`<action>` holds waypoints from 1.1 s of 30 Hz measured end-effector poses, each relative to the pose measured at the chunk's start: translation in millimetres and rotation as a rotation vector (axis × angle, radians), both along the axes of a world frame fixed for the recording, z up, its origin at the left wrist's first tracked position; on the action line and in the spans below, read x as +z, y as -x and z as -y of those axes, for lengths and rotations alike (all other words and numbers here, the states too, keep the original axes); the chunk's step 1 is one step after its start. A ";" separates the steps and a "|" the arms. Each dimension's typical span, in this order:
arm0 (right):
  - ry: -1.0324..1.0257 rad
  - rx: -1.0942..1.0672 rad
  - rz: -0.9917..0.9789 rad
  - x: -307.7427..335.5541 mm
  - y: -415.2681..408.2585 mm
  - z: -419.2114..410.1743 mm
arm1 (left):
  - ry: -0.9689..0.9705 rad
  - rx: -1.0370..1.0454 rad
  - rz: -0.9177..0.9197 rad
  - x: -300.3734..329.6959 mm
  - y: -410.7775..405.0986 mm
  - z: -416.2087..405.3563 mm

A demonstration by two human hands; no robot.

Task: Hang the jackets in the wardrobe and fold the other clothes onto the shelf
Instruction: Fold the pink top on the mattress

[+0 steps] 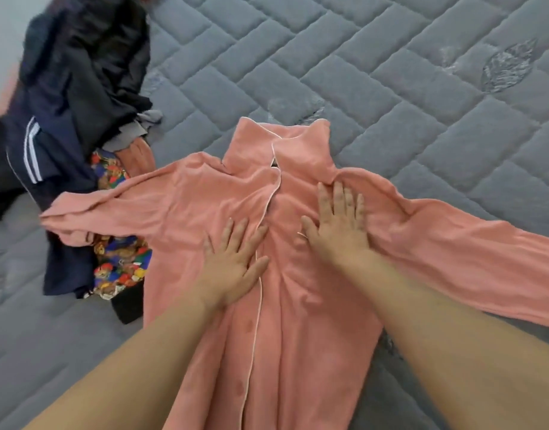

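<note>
My left hand (236,268) and right hand (335,228) press flat, fingers straight, on one pink garment (267,352) spread on the grey mattress (391,72). One clothes pile (71,103) lies left, under its sleeve.

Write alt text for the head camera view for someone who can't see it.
Two open hands, left hand and right hand, press flat on a pink button-front pajama top spread face up, sleeves out, on a grey quilted mattress. To its left lies a pile of dark clothes, including a navy white-striped garment and a multicoloured patterned garment.
</note>
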State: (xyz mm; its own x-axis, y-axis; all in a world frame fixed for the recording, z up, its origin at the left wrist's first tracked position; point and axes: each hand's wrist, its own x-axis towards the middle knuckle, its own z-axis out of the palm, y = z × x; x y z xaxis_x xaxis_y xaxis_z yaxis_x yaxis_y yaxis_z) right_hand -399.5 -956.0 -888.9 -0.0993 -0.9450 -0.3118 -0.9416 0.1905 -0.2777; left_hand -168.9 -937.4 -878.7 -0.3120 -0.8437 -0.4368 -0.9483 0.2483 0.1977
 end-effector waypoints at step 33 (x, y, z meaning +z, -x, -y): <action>-0.003 0.499 0.142 24.5 -139.2 88.7 | 0.298 0.794 -0.026 29.6 -167.8 73.2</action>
State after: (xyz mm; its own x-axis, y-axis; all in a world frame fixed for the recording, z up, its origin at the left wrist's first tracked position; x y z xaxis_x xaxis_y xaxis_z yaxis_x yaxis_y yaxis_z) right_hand -260.3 -1044.7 -864.3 0.4065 -0.8658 -0.2918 -0.8711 -0.2710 -0.4095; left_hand -1.1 -1010.6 -849.1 0.4150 -0.8952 -0.1623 -0.8590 -0.4443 0.2542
